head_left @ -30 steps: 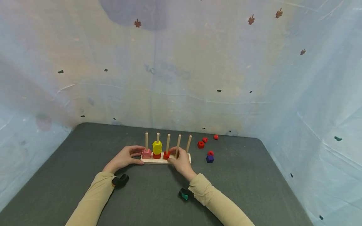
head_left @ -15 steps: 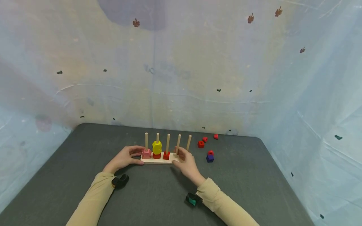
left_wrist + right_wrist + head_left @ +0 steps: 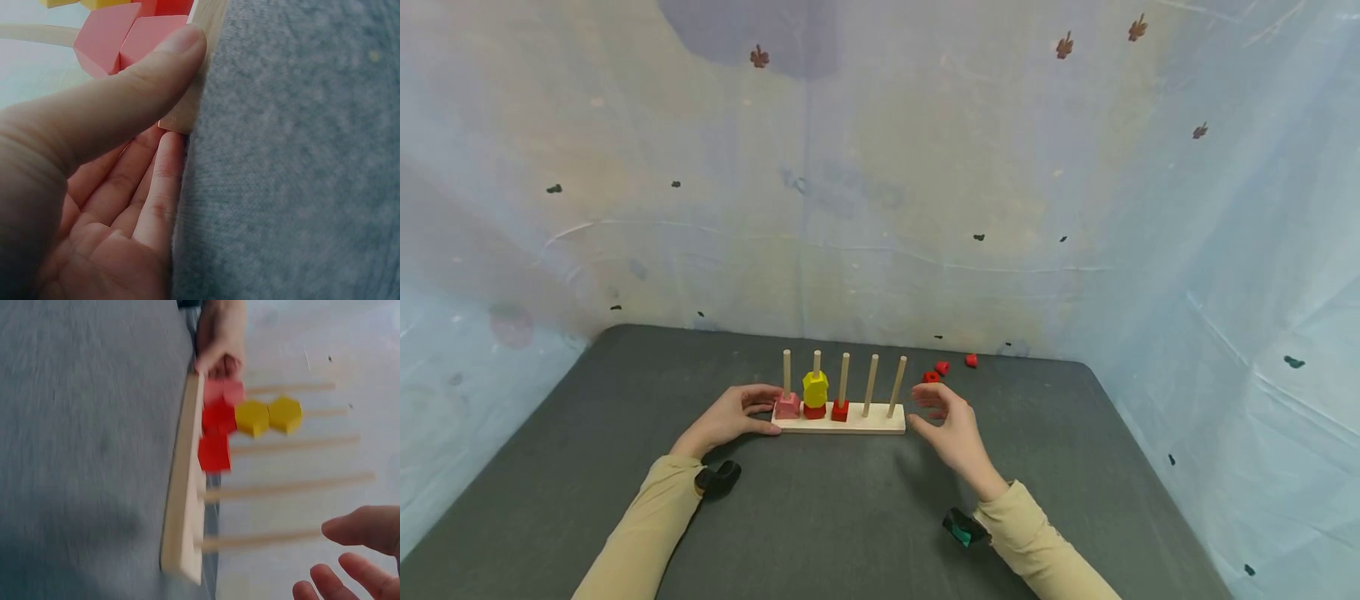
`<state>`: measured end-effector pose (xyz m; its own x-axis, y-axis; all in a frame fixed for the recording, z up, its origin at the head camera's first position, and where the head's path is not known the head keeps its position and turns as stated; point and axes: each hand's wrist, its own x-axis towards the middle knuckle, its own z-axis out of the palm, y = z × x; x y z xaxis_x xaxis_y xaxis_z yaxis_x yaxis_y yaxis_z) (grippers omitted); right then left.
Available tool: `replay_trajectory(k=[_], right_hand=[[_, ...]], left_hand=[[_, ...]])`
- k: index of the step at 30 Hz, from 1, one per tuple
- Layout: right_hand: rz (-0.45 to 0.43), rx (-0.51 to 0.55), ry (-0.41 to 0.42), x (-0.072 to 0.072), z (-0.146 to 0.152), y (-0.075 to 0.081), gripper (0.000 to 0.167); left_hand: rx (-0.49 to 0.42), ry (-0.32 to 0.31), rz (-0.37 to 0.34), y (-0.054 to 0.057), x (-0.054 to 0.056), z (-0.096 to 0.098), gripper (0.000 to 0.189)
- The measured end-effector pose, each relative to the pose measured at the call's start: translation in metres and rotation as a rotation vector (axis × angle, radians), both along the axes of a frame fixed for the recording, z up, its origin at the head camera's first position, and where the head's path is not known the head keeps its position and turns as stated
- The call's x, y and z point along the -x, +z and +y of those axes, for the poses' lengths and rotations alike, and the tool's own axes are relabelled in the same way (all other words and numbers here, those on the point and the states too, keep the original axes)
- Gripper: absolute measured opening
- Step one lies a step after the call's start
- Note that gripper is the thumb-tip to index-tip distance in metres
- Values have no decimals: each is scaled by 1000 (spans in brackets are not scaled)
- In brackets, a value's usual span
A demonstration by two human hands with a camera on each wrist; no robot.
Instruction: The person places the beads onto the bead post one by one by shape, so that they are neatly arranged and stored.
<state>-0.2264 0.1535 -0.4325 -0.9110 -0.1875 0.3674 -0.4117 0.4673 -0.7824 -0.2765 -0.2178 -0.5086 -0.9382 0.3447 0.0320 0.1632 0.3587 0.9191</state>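
Note:
A wooden peg board [image 3: 865,427] with several upright pegs lies on the dark table. My left hand [image 3: 730,417] grips its left end, thumb along the front edge and fingers around the end and back. Beside that thumb, a pink bead [image 3: 112,37] sits on the first peg. The second peg carries yellow beads [image 3: 816,389] above a red bead [image 3: 814,412]. Another red bead [image 3: 214,454] is at the foot of the third peg; the two rightmost pegs are bare. My right hand [image 3: 957,433] hovers just right of the board, fingers apart and holding nothing.
Loose red beads lie beyond my right hand: one [image 3: 931,377] partly covered by its fingers, another [image 3: 942,367] behind it, and a third [image 3: 972,361] farther right. A patterned sheet [image 3: 880,167] hangs behind the table [image 3: 820,525].
My right hand has moved right, away from the third and fourth pegs to past the board's end. It now covers the purple bead and the red one beside it. My left hand stays put.

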Motion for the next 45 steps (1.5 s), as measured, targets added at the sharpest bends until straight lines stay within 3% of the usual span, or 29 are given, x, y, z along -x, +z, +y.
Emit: replay_trajectory(k=[6,13,20,25,35,45], right_hand=[[-30,-27,-68,10,31,0,38],[-22,-90,-112,26,63,-19,42],[-121,-171,-160,35,77,-38,43],[-139,-241,-181,39,78,-46,38],[-142,-320,-179,45,69,-43,29],[-209,-339,-92,47,69,-32,32]], left_hand=[[-3,8,-6,0,-1,-1,74],[2,26,-18,-1,-1,-1,74],[3,21,-5,-2,-2,1,74],[14,21,-3,-2,-2,2,74],[29,25,17,-1,-2,1,74],[-4,14,26,0,-4,0,70]])
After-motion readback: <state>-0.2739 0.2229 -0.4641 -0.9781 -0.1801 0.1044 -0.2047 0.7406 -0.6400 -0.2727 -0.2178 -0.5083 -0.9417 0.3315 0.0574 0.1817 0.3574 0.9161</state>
